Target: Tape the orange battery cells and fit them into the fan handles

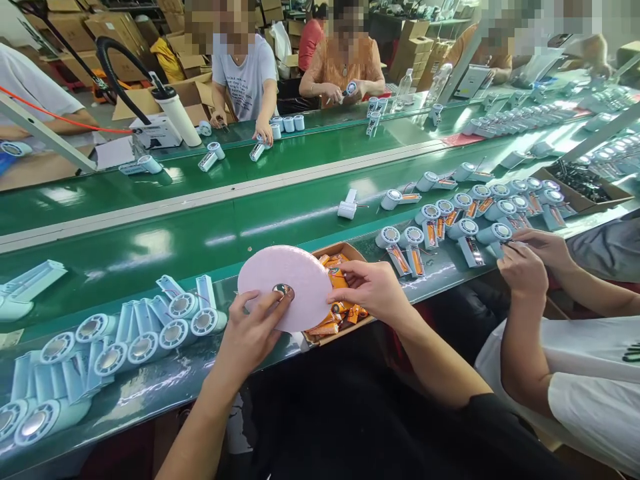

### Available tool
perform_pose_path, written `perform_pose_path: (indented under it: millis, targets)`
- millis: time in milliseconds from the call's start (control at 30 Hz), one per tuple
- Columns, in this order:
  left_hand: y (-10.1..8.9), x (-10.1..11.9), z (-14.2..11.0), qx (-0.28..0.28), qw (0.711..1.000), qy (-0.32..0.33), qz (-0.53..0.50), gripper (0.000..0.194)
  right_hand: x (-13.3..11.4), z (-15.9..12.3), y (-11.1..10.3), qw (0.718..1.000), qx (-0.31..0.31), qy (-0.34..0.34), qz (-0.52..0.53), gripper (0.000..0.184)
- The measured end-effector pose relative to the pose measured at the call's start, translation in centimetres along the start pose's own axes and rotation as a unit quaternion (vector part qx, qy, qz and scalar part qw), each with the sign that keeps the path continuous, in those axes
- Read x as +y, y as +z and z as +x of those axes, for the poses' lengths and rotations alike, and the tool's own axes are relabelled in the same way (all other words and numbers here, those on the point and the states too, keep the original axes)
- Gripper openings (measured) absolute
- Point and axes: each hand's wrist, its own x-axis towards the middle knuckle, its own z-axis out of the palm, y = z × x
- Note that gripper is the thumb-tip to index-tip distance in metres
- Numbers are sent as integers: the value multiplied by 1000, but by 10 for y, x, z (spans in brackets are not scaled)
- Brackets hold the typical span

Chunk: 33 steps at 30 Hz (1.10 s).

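Note:
A flat, pale pink disc-shaped roll (280,267) is tilted over the belt's near edge. My left hand (257,327) is closed on it, fingers across its face by the dark centre hole. At the roll's right rim, my right hand (370,290) has thumb and forefinger bent in a pinch against the edge. Any small piece between those fingertips is hard to make out. Behind and below the roll sits an open cardboard box (327,341) of orange-wrapped batteries (354,313), partly covered by the roll and my right hand.
Light-blue handheld fan bodies (143,347) are crowded at the left; more (413,237), with orange inserts, lie at the right. A green conveyor belt (200,233) runs across. Beside me, a co-worker's hands (530,263) work on a fan. Several people sit opposite.

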Motion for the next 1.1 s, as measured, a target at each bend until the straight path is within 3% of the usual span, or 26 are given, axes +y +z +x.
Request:
perform_pose_path:
  millis: [200,367,433,500,567,633,700,767,867,933,1000,1100]
  targets:
    - [-4,-6,4,-11,1000,-8,5,76,-9,-5,-4,995,-92,25,-28,24]
    - [-7,-5,10,-9,999,20,27,65,-11,-7,-15,981,-85,41,-169,6]
    - [-7,-4,12,-2,999,24,26,67,-8,-4,-16,984,-108,60,-128,7]
    - [-7,-1,14,12,999,22,28,70,-4,-3,-11,989,-121,83,14,9]
    - [-5,7,14,32,999,2,42,69,2,-5,2,977,-76,107,168,27]
    - [0,21,11,55,996,-40,52,64,11,-11,20,953,34,117,278,40]
    - [6,41,5,63,994,-83,38,65,22,-16,31,923,145,113,339,41]
    - [13,61,0,41,993,-111,-1,74,36,-15,25,906,204,99,358,36]
    - [19,76,9,-53,990,-105,-74,87,51,8,-11,891,296,22,344,31]
    - [20,65,24,-132,979,-81,-134,102,51,33,-33,861,381,-37,336,28]
    - [16,37,36,-176,964,-79,-182,108,40,55,-41,871,371,-44,319,24]
    - [3,-10,25,-148,963,-190,-118,74,14,64,-31,900,316,-58,296,29]
